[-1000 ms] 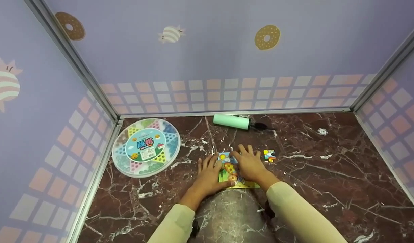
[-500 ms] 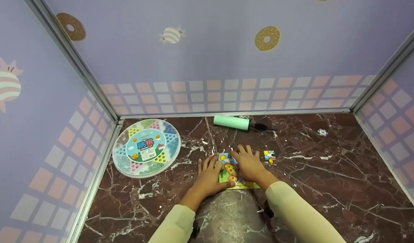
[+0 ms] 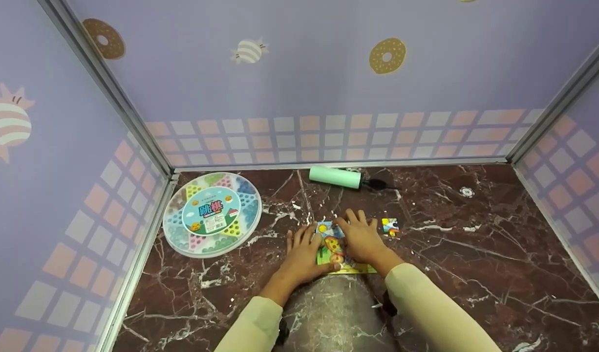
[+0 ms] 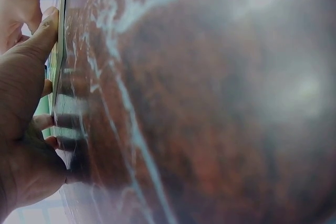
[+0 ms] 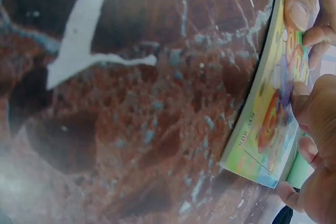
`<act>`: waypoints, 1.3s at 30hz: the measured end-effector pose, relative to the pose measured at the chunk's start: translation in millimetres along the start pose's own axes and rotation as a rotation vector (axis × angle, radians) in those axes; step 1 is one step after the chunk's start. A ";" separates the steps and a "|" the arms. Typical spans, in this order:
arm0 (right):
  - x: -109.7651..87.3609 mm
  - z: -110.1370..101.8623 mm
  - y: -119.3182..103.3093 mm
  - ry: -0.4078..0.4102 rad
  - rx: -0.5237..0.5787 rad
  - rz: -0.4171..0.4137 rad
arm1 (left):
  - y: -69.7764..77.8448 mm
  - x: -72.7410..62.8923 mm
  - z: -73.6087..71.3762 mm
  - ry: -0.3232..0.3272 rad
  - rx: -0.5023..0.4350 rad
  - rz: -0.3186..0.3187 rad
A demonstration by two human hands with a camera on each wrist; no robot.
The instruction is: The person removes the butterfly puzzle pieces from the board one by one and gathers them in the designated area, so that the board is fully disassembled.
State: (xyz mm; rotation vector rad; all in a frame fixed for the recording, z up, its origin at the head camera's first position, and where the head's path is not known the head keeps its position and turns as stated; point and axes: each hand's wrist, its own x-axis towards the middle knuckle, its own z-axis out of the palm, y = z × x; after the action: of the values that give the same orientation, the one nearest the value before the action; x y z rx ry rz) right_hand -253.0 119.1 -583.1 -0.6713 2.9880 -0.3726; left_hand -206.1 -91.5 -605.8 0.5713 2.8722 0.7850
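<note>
A small, bright jigsaw puzzle [image 3: 332, 246] with a sun and cartoon figures lies flat on the marbled surface between both hands. My left hand [image 3: 302, 254] lies along its left side, fingers spread at the upper left and thumb on the lower edge. In the left wrist view, the left thumb [image 4: 46, 30] rests at the puzzle's thin edge. From the right, my right hand [image 3: 363, 239] covers much of the puzzle's upper right, fingers reaching past the top. The right wrist view shows a fingertip pressing on the printed face [image 5: 270, 124]. A loose puzzle piece [image 3: 390, 226] lies to the right.
A round Chinese checkers box [image 3: 211, 214] stands at the left. Behind the hands lies a mint-green hand pump [image 3: 334, 176] with a black end. A small round chip [image 3: 466, 191] is at the far right. Purple walls [image 3: 309, 88] enclose the back and sides.
</note>
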 end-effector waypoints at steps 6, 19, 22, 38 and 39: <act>-0.3 -1.1 -0.9 -0.020 -0.054 0.043 | 0.6 -2.1 0.1 0.003 -0.013 0.011; 0.9 -1.9 -0.9 0.009 -0.047 0.015 | 0.7 -1.8 2.5 0.018 0.007 0.016; 1.5 -2.9 -1.4 0.027 -0.045 0.016 | 0.5 -2.1 2.0 0.017 0.007 0.016; 3.0 -3.2 -0.7 0.128 -0.075 -0.022 | -0.2 0.3 -0.1 -0.005 -0.001 -0.013; 3.5 -3.1 -0.5 0.124 -0.074 -0.021 | -0.1 0.6 0.2 -0.004 -0.003 -0.014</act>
State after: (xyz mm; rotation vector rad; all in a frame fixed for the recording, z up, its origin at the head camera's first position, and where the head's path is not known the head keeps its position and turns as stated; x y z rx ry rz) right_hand -256.3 117.9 -579.9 -0.7126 3.1279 -0.3180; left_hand -206.6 -91.2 -606.0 0.5509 2.8683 0.7845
